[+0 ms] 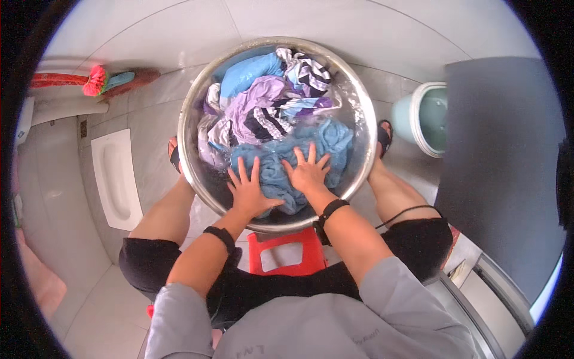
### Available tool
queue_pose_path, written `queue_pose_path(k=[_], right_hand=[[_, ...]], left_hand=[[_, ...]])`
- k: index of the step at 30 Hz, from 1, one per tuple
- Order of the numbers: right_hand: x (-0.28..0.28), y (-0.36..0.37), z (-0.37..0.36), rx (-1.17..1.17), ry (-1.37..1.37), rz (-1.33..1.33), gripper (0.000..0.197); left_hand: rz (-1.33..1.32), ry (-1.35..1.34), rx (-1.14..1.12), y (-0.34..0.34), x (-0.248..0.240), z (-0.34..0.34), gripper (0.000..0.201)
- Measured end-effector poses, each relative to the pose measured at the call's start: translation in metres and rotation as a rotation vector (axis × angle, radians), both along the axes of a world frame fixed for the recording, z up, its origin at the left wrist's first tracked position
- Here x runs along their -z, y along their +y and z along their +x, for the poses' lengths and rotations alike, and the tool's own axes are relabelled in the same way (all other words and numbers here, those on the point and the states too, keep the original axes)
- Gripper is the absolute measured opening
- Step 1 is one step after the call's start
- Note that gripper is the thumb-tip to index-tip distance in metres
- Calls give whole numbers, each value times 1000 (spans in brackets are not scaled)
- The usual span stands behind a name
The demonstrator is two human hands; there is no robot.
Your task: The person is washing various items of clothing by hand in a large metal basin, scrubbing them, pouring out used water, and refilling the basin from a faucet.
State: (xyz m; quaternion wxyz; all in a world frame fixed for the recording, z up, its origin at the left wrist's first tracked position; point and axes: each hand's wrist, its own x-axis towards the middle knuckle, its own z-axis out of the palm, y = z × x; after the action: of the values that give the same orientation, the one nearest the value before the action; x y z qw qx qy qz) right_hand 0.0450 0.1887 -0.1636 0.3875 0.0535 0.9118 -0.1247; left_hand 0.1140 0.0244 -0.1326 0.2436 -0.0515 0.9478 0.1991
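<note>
A large round metal basin (366,113) stands between my legs with wet laundry and some water in it. Both palms face down on a soaked blue cloth (272,170) in the near half of the basin. My left hand (246,192) has its fingers spread at the cloth's left part. Farther right, my right hand (308,170) presses on the same cloth, fingers also spread. Beyond them lies a heap of lilac, white and black patterned fabric (257,113), with a bright blue piece (248,75) at the far left of the heap.
A red plastic stool (290,269) stands under the basin's near rim. At the right are a pale green bucket (427,119) and a dark grey panel (502,161). A white squat toilet (116,179) is set in the tiled floor at left. Behind it, a red broom-like thing (94,81) lies along the wall.
</note>
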Motion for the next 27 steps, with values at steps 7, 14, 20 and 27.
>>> queue_pose_path(k=[7, 14, 20, 27], right_hand=[[32, -10, -26, -107, 300, 135, 54], [58, 21, -83, -307, 155, 37, 58], [33, 18, -90, -231, -117, -26, 61], [5, 55, -40, -202, 6, -293, 92]], left_hand=[[80, -521, -352, 12, 78, -23, 128], [78, -497, -120, 8, 85, -68, 61], [126, -313, -261, -13, 92, -37, 48], [151, -274, -235, -13, 39, -20, 46]])
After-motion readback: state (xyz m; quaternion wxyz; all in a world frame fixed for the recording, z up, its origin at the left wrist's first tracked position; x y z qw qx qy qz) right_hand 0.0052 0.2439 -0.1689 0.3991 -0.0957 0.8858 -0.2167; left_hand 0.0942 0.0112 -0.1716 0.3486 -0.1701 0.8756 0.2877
